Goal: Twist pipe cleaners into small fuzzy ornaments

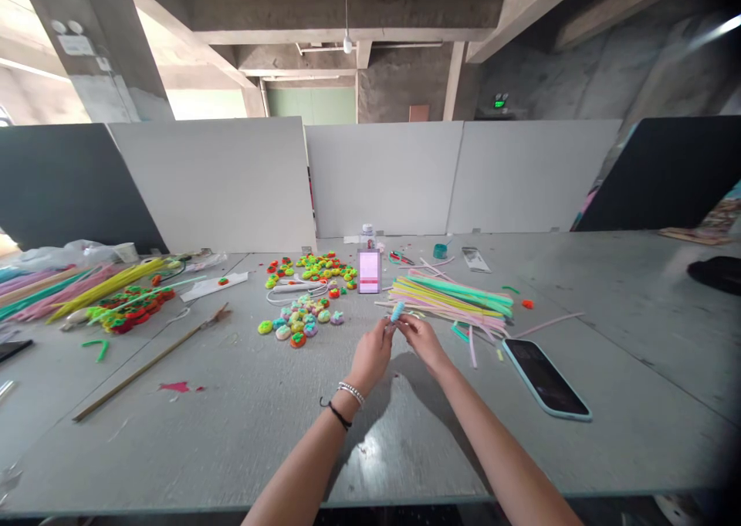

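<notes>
Between my two hands, above the grey table, is a small light-blue coil of fuzzy pipe cleaner (397,311). The fingertips of my left hand (373,348) pinch it from the left. From the other side, my right hand (424,342) closes thumb and fingers at its lower end; the exact contact is partly hidden. Just beyond the right hand lies a bundle of pastel pipe cleaners (455,300) in pink, yellow and green. To the left of my hands sits a cluster of small pastel fuzzy pieces (301,317), with red, green and yellow ones (324,265) behind it.
A blue-cased phone (547,379) lies at the right. A lit phone (369,271) stands upright before a bottle (368,235). Farther left are a thin stick (150,362) and more pipe cleaners (104,290). White partition panels (382,178) border the table's back.
</notes>
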The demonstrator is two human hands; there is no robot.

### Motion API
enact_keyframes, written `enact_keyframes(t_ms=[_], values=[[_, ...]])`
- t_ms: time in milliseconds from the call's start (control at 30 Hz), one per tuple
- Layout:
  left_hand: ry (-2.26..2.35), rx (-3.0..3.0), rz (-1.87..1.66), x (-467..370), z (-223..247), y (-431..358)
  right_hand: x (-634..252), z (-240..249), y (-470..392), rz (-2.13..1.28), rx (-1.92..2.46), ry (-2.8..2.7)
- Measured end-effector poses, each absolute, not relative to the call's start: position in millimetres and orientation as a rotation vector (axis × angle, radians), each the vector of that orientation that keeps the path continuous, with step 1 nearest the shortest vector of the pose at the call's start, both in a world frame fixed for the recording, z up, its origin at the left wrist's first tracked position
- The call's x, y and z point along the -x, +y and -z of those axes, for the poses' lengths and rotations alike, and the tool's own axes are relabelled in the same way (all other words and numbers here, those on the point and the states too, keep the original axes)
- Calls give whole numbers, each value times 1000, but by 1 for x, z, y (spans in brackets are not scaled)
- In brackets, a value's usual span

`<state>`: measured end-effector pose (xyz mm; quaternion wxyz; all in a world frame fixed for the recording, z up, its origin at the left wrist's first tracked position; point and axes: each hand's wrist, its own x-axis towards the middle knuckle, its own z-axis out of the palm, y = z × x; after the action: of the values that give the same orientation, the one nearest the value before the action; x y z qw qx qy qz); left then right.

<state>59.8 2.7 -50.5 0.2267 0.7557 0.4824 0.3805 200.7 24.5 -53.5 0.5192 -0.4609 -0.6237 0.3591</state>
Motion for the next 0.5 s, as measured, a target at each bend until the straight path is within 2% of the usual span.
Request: enact_keyframes(t_ms=[500], values=[[1380, -2149, -1125, -58, 46, -1, -206, 48, 24, -697, 1134, -1481]])
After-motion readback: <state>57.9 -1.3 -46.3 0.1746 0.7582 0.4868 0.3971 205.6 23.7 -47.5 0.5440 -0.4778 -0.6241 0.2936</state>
